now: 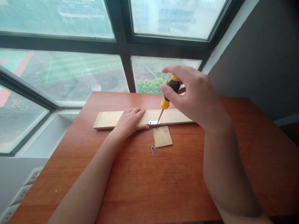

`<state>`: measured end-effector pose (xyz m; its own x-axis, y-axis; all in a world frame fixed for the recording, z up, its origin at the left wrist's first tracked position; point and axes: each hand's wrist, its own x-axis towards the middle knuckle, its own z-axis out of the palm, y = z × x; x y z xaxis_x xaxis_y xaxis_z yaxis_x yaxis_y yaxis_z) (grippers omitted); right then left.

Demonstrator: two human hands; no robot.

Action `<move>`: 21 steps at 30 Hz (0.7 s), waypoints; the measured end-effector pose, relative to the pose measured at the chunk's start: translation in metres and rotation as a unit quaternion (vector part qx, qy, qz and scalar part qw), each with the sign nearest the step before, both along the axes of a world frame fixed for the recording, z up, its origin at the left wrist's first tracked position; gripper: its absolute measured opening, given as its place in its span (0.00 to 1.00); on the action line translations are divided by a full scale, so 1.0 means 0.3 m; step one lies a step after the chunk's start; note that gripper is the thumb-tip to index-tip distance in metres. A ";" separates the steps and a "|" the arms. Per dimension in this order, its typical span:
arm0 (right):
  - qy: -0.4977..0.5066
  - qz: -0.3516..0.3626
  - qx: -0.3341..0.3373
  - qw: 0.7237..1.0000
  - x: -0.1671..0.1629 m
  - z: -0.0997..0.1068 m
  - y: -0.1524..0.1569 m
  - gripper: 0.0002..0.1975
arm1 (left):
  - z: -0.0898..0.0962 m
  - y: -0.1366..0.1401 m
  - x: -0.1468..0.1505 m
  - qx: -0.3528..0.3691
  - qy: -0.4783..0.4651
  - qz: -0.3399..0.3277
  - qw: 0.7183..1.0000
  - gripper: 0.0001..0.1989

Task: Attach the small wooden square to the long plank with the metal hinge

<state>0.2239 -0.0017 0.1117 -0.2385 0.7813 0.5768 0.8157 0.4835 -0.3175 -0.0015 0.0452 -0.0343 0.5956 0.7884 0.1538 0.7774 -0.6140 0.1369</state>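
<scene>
A: R hand (193, 96) grips yellow-and-blk screwdriver (173, 83), tip at sm. metal plate (154, 122) on near edge of pale board (106, 118).
B: And L hand (130, 120)?
A: Open, spread on board left of plate, thumb along near edge.
B: Nearby?
A: Sq. wood pc. (163, 137) just this side of plate, w/ metal fasteners (152, 150) beside it, on reddish-brown table (144, 186).

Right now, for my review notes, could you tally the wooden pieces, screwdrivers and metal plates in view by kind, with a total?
Wooden pieces: 2 (long board, small squarish piece)
Screwdriver: 1
Metal plate: 1
Total: 4
</scene>
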 end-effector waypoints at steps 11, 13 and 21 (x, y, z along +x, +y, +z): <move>-0.022 -0.030 0.000 0.999 -0.002 -0.006 0.004 0.20 | -0.003 0.000 -0.001 0.006 0.001 -0.003 1.000 0.38; -0.015 0.006 -0.006 1.000 -0.003 -0.002 -0.002 0.22 | -0.003 0.000 -0.002 0.006 -0.001 -0.002 1.000 0.38; -0.032 0.003 -0.007 0.999 -0.006 -0.006 -0.003 0.22 | -0.004 -0.001 0.000 0.008 -0.001 -0.004 1.000 0.38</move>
<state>0.2221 -0.0025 0.1100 -0.2781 0.7883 0.5488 0.8319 0.4833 -0.2727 -0.0017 0.0449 -0.0356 0.6014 0.7810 0.1685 0.7721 -0.6223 0.1289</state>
